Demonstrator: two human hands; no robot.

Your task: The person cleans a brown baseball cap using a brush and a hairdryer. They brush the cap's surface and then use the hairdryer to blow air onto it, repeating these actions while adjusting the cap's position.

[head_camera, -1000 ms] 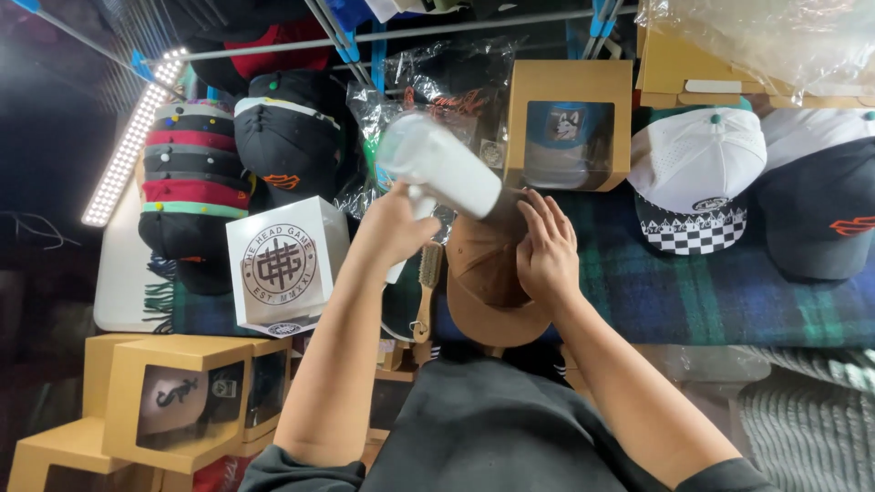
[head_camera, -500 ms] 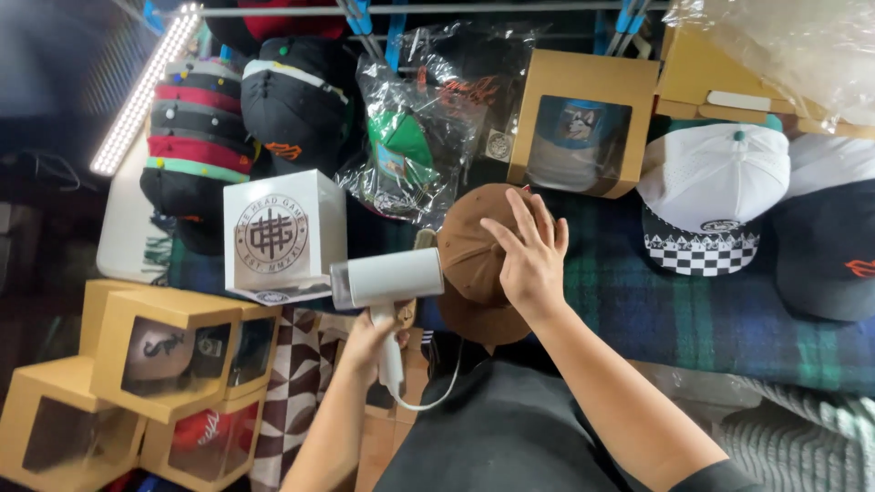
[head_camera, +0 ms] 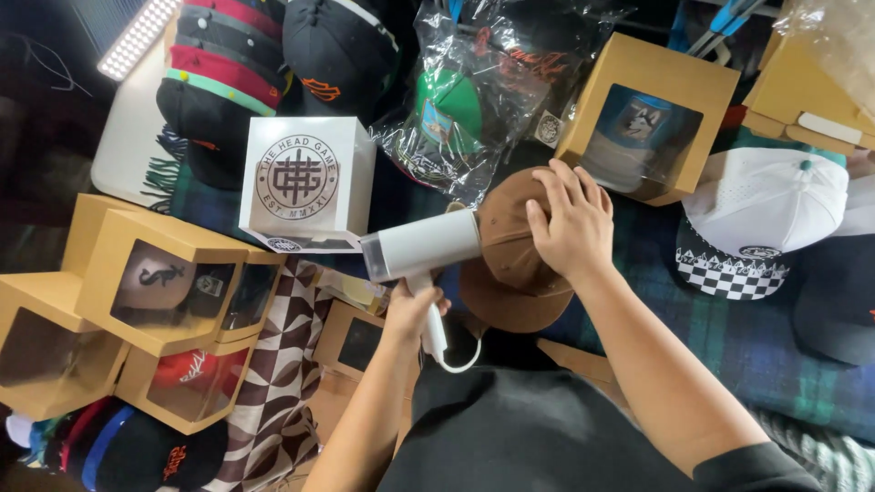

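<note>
Head view, looking down. The left hand (head_camera: 412,314) is clenched around the handle of a white steamer (head_camera: 421,251), whose barrel lies level with its rear end pointing left and its nozzle end against the brown cap (head_camera: 510,264); a white cord (head_camera: 460,363) loops from the base of the handle. The right hand (head_camera: 570,223) lies spread on the crown of the brown cap, fingers apart and slightly curved, palm pressed down on the fabric rather than closed around it. The cap sits at centre on a plaid cloth (head_camera: 747,337), brim toward the person. A white box (head_camera: 308,182) stands just left of the steamer; a bagged cap (head_camera: 456,109) and a windowed kraft box (head_camera: 647,118) lie beyond the brown cap, and a white cap (head_camera: 766,214) with a checkered brim lies to its right.
</note>
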